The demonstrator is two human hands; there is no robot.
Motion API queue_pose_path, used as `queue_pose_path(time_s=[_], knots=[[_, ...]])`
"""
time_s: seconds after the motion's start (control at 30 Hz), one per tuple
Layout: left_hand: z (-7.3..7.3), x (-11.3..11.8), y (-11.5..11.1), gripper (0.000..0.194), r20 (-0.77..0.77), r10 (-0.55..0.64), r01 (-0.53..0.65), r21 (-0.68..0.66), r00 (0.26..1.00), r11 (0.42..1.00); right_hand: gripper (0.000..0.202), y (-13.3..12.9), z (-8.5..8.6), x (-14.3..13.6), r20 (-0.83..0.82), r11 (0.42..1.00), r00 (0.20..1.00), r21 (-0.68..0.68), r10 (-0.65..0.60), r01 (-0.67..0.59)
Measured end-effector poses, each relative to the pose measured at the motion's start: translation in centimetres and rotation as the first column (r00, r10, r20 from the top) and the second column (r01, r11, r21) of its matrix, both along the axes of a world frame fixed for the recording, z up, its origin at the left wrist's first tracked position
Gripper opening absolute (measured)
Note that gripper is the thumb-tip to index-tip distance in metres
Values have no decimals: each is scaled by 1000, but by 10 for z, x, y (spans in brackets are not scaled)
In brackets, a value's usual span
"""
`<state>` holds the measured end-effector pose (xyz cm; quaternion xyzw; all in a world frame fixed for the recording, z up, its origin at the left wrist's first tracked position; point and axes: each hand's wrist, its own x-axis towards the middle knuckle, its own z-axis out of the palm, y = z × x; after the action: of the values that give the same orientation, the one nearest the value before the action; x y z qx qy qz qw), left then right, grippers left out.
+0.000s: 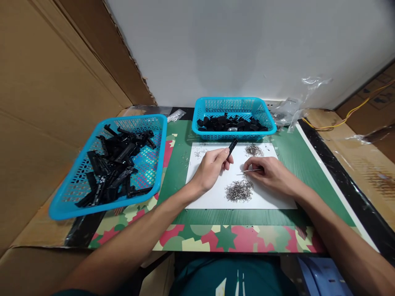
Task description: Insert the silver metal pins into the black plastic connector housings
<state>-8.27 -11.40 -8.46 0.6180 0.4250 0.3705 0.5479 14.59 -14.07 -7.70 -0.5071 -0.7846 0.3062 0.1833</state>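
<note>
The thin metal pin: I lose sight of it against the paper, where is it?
In the head view, the thin metal pin lies in the right hand fingertips, over the white paper.

A small assembly workstation in a workshop: a desk (286, 152) hemmed in by cardboard walls (46, 102), two blue plastic baskets (108, 205) (234, 133) of identical black plastic parts, and heaps of tiny metal springs (239, 191) sorted on a white sheet (212, 197).

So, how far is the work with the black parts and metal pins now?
Possibly done: black pieces fill the left basket. In hand: left hand holds one black part; right hand holds a thin pin. Left: pin piles on the white sheet, parts in the rear basket.
</note>
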Motion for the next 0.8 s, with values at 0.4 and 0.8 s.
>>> queue_pose_path(time_s=[0.4, 0.8], knots=[[2, -2, -3, 50, -20, -15, 15, 15, 1000, 1000, 28, -1, 8, 0, -61, 999, 998, -43, 6, -9], [0, -2, -3, 45, -37, -35, 36, 33, 999, 999, 24, 1, 0, 1, 34, 1000, 999, -17, 12, -11]])
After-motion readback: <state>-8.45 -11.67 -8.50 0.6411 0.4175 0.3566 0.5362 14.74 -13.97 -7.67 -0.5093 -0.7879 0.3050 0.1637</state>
